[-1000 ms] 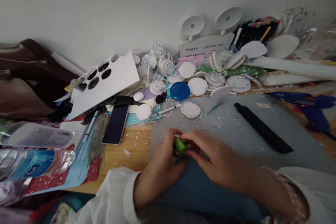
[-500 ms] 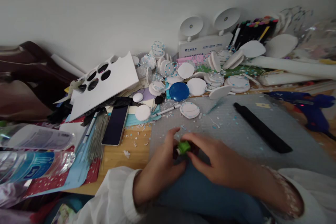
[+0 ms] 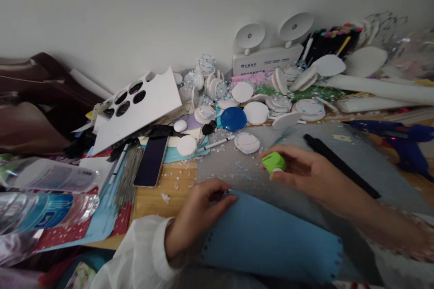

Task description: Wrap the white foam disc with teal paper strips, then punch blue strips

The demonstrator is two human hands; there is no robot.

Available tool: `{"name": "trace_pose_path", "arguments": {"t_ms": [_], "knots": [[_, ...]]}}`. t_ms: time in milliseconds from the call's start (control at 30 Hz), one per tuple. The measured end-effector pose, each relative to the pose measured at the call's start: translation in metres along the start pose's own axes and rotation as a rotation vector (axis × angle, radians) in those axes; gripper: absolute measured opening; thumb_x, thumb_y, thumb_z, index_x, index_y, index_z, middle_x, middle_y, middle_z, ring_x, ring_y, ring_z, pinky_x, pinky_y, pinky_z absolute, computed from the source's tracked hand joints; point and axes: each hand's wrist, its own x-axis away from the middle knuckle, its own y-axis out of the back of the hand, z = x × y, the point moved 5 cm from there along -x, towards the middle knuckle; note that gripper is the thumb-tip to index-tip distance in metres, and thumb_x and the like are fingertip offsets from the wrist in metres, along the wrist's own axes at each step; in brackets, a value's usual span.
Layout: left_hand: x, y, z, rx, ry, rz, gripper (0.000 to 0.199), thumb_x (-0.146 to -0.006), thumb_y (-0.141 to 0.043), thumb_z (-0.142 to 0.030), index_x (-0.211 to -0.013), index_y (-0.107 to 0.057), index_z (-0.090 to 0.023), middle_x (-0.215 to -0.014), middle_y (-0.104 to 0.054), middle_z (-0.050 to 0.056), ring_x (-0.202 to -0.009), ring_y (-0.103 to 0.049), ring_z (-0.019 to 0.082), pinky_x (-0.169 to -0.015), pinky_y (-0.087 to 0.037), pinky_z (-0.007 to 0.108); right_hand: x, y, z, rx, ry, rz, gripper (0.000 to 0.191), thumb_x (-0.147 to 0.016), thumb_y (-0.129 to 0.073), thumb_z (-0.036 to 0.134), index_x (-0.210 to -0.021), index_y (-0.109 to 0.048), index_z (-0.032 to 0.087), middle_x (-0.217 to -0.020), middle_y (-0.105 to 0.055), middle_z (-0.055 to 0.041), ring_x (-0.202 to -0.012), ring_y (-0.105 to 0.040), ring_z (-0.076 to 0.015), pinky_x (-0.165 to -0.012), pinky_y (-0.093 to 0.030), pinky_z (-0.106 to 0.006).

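My left hand pinches the top left corner of a blue sheet between thumb and fingers. Small dark holes or notches run along the sheet's left and right edges. Raised above the grey cutting mat, my right hand grips a small bright green craft punch with a slot in its side and a white base. The punch is apart from the sheet, up and to the right of the held corner.
Behind the mat lie several white foam discs and a blue round lid. A black bar-shaped object and a blue glue gun are on the right. On the left are a phone and plastic bottles.
My right hand has moved up and right with the green punch, away from my left hand. More of the blue sheet now shows, held by my left hand.
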Motion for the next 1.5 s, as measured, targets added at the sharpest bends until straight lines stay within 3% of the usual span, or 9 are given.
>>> {"name": "trace_pose_path", "arguments": {"t_ms": [133, 400, 633, 767, 900, 1067, 1333, 1500], "knots": [[0.002, 0.003, 0.004, -0.078, -0.005, -0.070, 0.018, -0.087, -0.060, -0.035, -0.083, -0.064, -0.018, -0.069, -0.063, -0.001, -0.063, -0.055, 0.013, -0.058, -0.040, 0.023, 0.006, -0.001, 0.004, 0.023, 0.018, 0.048, 0.029, -0.073, -0.074, 0.044, -0.087, -0.063, 0.021, -0.079, -0.066, -0.0016, -0.073, -0.065, -0.0166, -0.064, -0.056, -0.026], [-0.013, -0.006, 0.017, -0.021, -0.087, -0.123, 0.021, -0.088, -0.059, -0.037, -0.097, -0.063, -0.018, -0.064, -0.056, -0.003, -0.058, -0.051, 0.011, -0.053, -0.038, 0.021, 0.002, -0.033, 0.006, 0.146, 0.196, 0.062, 0.017, -0.081, -0.066, 0.035, -0.085, -0.060, 0.020, -0.074, -0.061, -0.0016, -0.066, -0.058, -0.0144, -0.056, -0.051, -0.024], [-0.023, -0.006, 0.021, 0.057, -0.145, -0.069, 0.017, -0.086, -0.062, -0.032, -0.093, -0.064, -0.017, -0.063, -0.057, -0.003, -0.056, -0.051, 0.010, -0.053, -0.040, 0.020, -0.007, -0.038, -0.018, 0.409, 0.406, 0.025, 0.017, -0.086, -0.059, 0.028, -0.102, -0.055, 0.021, -0.090, -0.061, -0.0044, -0.082, -0.059, -0.0172, -0.072, -0.050, -0.029], [-0.021, -0.002, 0.022, 0.101, -0.189, -0.079, 0.018, -0.088, -0.061, -0.031, -0.095, -0.066, -0.016, -0.074, -0.066, 0.002, -0.064, -0.058, 0.012, -0.058, -0.045, 0.021, -0.001, -0.046, -0.025, 0.448, 0.481, 0.109, 0.025, -0.087, -0.058, 0.025, -0.111, -0.050, 0.021, -0.099, -0.063, -0.0062, -0.091, -0.061, -0.0183, -0.080, -0.051, -0.031], [-0.019, 0.007, 0.014, 0.028, -0.281, -0.132, 0.009, -0.088, -0.062, -0.023, -0.089, -0.069, -0.017, -0.075, -0.068, 0.002, -0.064, -0.058, 0.011, -0.060, -0.046, 0.021, 0.001, -0.050, -0.025, 0.481, 0.463, 0.161, 0.030, -0.087, -0.061, 0.026, -0.114, -0.049, 0.022, -0.102, -0.064, -0.0067, -0.094, -0.062, -0.0193, -0.081, -0.052, -0.032], [-0.017, 0.006, 0.005, 0.082, -0.432, -0.114, 0.008, -0.088, -0.063, -0.015, -0.092, -0.069, -0.016, -0.086, -0.070, 0.006, -0.081, -0.064, 0.015, -0.073, -0.050, 0.024, 0.001, -0.055, -0.026, 0.567, 0.477, 0.184, 0.030, -0.086, -0.062, 0.028, -0.114, -0.051, 0.021, -0.102, -0.065, -0.0074, -0.094, -0.063, -0.0202, -0.081, -0.053, -0.033], [-0.015, 0.007, 0.008, 0.189, -0.378, -0.158, 0.008, -0.086, -0.064, -0.015, -0.094, -0.066, -0.015, -0.081, -0.066, 0.003, -0.072, -0.062, 0.012, -0.066, -0.050, 0.020, 0.005, -0.051, -0.025, 0.549, 0.464, 0.144, 0.032, -0.087, -0.062, 0.035, -0.114, -0.051, 0.021, -0.101, -0.066, -0.0073, -0.093, -0.065, -0.0201, -0.081, -0.054, -0.033], [-0.014, 0.004, 0.004, 0.130, -0.468, -0.161, 0.006, -0.085, -0.063, -0.009, -0.089, -0.065, -0.014, -0.082, -0.068, 0.004, -0.077, -0.064, 0.011, -0.072, -0.051, 0.020, 0.004, -0.053, -0.028, 0.557, 0.447, 0.161, 0.037, -0.087, -0.063, 0.041, -0.115, -0.053, 0.021, -0.104, -0.067, -0.0081, -0.098, -0.065, -0.0214, -0.085, -0.054, -0.035]]}}
